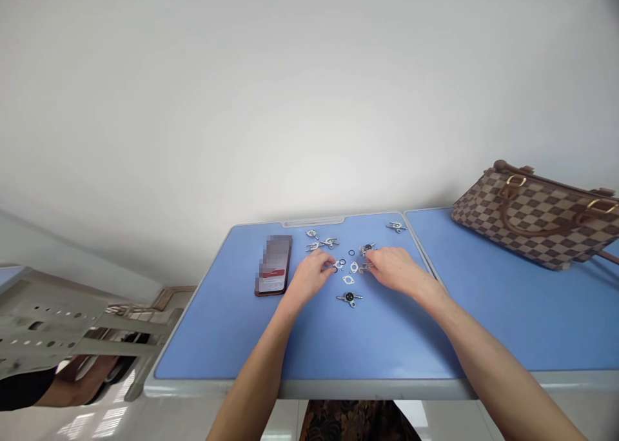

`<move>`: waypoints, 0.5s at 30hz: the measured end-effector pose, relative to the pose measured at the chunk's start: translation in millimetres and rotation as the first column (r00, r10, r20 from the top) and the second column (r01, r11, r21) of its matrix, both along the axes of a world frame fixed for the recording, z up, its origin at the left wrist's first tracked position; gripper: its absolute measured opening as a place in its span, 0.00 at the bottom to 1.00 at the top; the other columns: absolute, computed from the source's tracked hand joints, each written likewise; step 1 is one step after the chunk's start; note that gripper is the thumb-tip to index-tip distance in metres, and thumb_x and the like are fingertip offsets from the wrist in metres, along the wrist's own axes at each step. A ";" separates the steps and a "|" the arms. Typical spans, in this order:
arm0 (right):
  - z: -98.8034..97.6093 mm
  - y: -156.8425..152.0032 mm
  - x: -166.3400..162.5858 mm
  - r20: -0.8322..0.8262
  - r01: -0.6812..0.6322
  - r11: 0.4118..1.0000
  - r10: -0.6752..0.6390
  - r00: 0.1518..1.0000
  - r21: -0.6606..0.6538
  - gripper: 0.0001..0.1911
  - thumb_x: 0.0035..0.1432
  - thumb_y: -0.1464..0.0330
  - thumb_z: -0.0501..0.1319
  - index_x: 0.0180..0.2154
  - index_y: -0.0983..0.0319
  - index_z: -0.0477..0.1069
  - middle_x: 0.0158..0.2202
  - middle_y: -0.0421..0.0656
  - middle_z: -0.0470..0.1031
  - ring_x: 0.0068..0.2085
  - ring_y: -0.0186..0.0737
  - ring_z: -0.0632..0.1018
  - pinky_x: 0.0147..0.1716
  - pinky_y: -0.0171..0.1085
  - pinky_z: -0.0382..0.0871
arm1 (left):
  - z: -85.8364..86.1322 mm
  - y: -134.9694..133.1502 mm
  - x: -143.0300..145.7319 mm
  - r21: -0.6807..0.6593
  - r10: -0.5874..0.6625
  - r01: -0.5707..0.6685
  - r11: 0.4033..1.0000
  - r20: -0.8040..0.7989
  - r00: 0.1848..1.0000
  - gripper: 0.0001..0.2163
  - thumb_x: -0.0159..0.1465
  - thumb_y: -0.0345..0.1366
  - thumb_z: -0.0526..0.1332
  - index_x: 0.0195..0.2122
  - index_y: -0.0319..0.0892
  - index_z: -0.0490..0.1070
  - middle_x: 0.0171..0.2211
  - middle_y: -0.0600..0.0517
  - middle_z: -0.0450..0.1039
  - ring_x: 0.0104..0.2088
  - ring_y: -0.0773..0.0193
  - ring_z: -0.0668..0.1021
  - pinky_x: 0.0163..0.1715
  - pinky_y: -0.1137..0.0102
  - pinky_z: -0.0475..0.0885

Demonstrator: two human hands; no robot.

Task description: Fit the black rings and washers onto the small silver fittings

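Small metal parts lie scattered on a blue table [338, 338]: flat plates with holes [348, 280], black rings [351, 253] and assembled pieces with screws [349, 297]. My left hand [312, 274] rests palm down left of the pile, fingertips pinched on a small part by the rings. My right hand [394, 268] lies right of the pile, its fingers closed around a small metal piece [366, 267]. More assembled pieces [329, 242] sit farther back.
A phone [274, 265] lies screen up left of my left hand. A brown checkered handbag [536, 218] stands on a second blue table at the right. Another metal piece [396, 226] lies near the back edge. A grey perforated rack [43, 322] stands at far left.
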State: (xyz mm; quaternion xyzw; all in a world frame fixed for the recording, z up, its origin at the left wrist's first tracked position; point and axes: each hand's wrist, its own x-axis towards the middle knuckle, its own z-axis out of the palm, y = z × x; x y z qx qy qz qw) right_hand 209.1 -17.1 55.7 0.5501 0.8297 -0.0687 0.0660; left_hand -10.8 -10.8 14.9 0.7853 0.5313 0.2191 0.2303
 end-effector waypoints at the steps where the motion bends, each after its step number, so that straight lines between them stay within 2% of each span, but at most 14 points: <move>1: 0.0 0.0 -0.1 0.002 -0.001 1.000 0.001 1.000 0.000 0.09 0.63 0.70 0.52 0.40 0.63 0.70 0.33 0.48 0.77 0.36 0.44 0.78 0.29 0.35 0.58 | -0.7 0.3 0.2 -0.005 0.001 -0.001 1.000 -0.011 1.000 0.06 0.60 0.31 0.59 0.37 0.43 0.74 0.38 0.52 0.71 0.36 0.64 0.75 0.37 0.70 0.68; 5: -1.5 -0.6 -0.8 -0.004 -0.008 1.000 0.008 1.000 0.006 0.08 0.62 0.70 0.53 0.38 0.63 0.70 0.32 0.48 0.77 0.36 0.45 0.78 0.28 0.35 0.57 | -4.2 2.1 -0.4 -0.021 -0.006 0.005 1.000 -0.046 0.999 0.06 0.59 0.30 0.59 0.37 0.43 0.73 0.38 0.51 0.71 0.37 0.63 0.74 0.37 0.70 0.68; 15: -1.3 -3.4 -6.0 0.001 -0.048 0.999 0.048 0.999 0.011 0.08 0.62 0.72 0.52 0.37 0.63 0.70 0.33 0.48 0.77 0.36 0.45 0.78 0.28 0.35 0.57 | -4.0 2.4 -1.6 -0.076 -0.016 0.015 0.997 -0.008 1.000 0.05 0.58 0.30 0.59 0.35 0.43 0.71 0.36 0.52 0.70 0.35 0.64 0.73 0.36 0.70 0.67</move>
